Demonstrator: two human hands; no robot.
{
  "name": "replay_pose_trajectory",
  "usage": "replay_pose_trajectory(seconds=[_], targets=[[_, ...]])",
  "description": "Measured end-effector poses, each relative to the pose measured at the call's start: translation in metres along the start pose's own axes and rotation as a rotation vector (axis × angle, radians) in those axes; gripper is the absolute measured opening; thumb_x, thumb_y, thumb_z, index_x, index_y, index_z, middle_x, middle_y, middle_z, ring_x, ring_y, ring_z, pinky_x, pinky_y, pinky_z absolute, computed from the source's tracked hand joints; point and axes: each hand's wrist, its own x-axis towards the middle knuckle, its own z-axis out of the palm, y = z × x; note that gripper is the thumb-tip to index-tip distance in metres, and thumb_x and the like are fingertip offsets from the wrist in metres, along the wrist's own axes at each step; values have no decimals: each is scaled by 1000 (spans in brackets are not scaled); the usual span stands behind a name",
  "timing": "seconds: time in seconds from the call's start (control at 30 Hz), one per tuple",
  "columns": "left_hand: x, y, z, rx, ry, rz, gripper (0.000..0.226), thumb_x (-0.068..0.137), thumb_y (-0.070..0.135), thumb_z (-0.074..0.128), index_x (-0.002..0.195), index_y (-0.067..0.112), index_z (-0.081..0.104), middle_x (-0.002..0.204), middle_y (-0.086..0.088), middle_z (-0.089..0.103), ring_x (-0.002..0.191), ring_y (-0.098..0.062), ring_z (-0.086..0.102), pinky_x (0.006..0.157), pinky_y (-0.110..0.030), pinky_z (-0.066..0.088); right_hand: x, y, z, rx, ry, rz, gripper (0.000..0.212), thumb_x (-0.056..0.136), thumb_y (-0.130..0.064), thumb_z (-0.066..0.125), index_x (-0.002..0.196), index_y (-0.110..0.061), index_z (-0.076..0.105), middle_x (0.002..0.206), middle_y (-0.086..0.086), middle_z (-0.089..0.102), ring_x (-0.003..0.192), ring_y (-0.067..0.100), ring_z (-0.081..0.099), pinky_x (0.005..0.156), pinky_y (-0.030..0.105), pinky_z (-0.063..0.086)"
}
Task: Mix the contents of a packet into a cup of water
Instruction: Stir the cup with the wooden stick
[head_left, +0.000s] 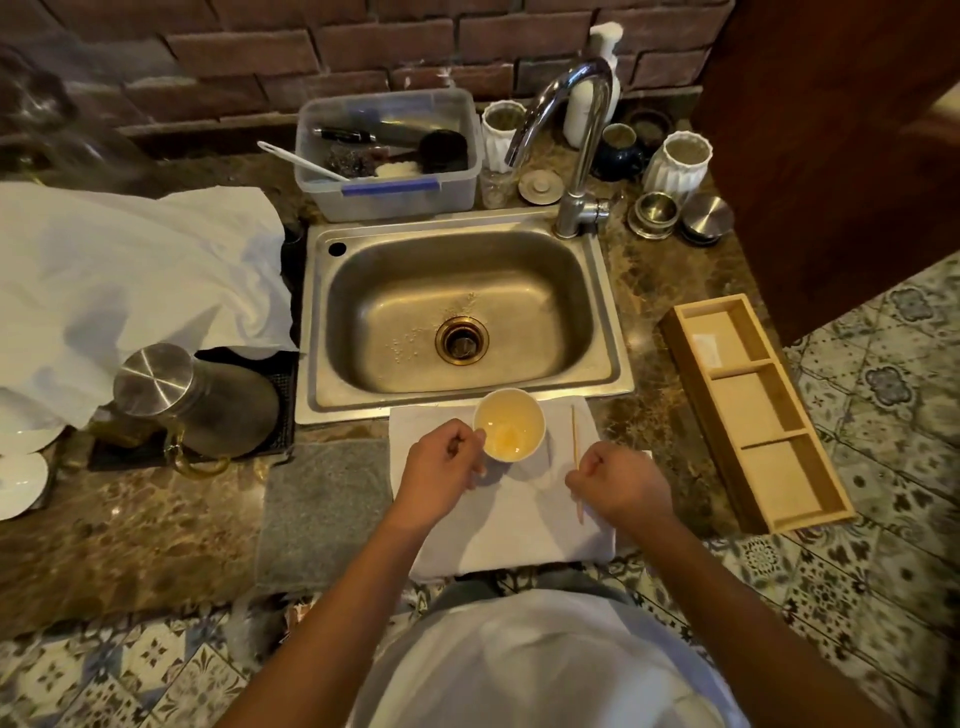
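**Stirrer in hand, cup steadied — mixing about to begin or just paused**

Head view: a small white ceramic cup (509, 425) stands on a folded white cloth (524, 525) at the near edge of the counter, just in front of the stainless steel sink (462, 312). The cup holds a pale yellowish liquid with a denser patch near its bottom, which suggests the powder is already in the water but not fully dissolved. No packet can be made out anywhere.

The left hand (441, 470) is curled closed at the cup's left side, touching it, apparently pinching the handle, though the handle itself is hidden. The right hand (621, 486) is closed around a thin wooden stirring stick (575, 441), whose far end points away over the cloth, just right of the cup and outside it.

Judged from this, the pouring step looks done and stirring is the step in hand. The next move calls for swinging the stick's tip left and down into the cup, keeping the left hand's hold firm so the light cup does not slide or tip on the soft cloth — then circling gently to keep liquid below the rim.

To the right lies an empty-looking wooden divided tray (753, 410).
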Motion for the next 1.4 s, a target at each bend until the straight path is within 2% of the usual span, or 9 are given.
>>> replay_pose_trajectory(seconds=[0.3, 0.43, 0.57, 0.7, 0.8, 1.07, 1.17, 1.27, 1.4], targets=[[3, -6, -1, -31, -79, 10, 35, 102, 37, 55, 87, 5, 61, 72, -8, 74, 55, -17, 64, 60, -39, 55, -23, -34, -46, 487, 45, -167, 13, 85, -10, 69, 95, -17, 64, 75, 4, 77, 68, 21, 75, 67, 47, 64], [2, -7, -1, -57, -62, 7, 34, 102, 36, 55, 90, 4, 59, 73, -10, 73, 55, -16, 63, 59, -33, 53, -28, -37, -41, 510, 57, -222, 18, 95, -12, 62, 110, -21, 60, 79, 3, 74, 70, 19, 71, 63, 45, 64], [1, -9, 0, -78, -66, 9, 33, 102, 37, 53, 91, 6, 59, 74, -10, 73, 55, -12, 62, 59, -29, 52, -32, -38, -36, 473, 80, -274, 9, 98, -16, 64, 105, -22, 60, 70, 0, 69, 67, 16, 67, 59, 36, 59], [0, -10, 3, -92, -63, 8, 34, 103, 36, 52, 92, 5, 59, 74, -10, 73, 53, -10, 61, 57, -24, 51, -23, -37, -33, 393, -86, -217, 12, 97, -13, 61, 93, -22, 69, 72, 0, 67, 62, 15, 62, 53, 28, 49], [1, -11, 4, -87, -65, 1, 34, 103, 36, 52, 93, 4, 59, 75, -11, 73, 52, -9, 60, 55, -23, 51, -13, -39, -30, 571, -282, -105, 17, 94, -1, 57, 95, -11, 71, 69, 10, 63, 52, 14, 55, 47, 30, 48], [5, -16, 4, -154, -69, -29, 33, 100, 37, 58, 85, 8, 58, 69, -9, 72, 49, -15, 58, 53, -27, 48, 3, -55, -24, 869, -385, -93, 21, 95, 0, 64, 114, -1, 71, 82, 13, 67, 67, 23, 58, 62, 33, 54], [4, -16, 4, -171, -69, -40, 34, 100, 36, 58, 86, 5, 58, 69, -9, 71, 49, -15, 57, 52, -27, 48, 12, -59, -17, 746, -226, -200, 16, 99, -11, 63, 104, -2, 75, 85, 15, 75, 66, 26, 62, 64, 40, 57], [4, -14, 5, -158, -68, -34, 34, 101, 36, 57, 89, 4, 58, 71, -12, 72, 49, -14, 57, 52, -25, 48, 19, -60, -11, 402, -12, -355, 18, 96, -24, 67, 91, -12, 79, 80, 2, 78, 69, 15, 68, 73, 42, 60], [4, -12, 4, -131, -61, -26, 33, 101, 37, 56, 89, 6, 59, 72, -12, 73, 50, -12, 58, 52, -24, 49, 25, -67, -16, 14, 127, -527, 21, 92, -37, 67, 100, -24, 81, 96, -5, 79, 85, 17, 70, 76, 38, 57]])
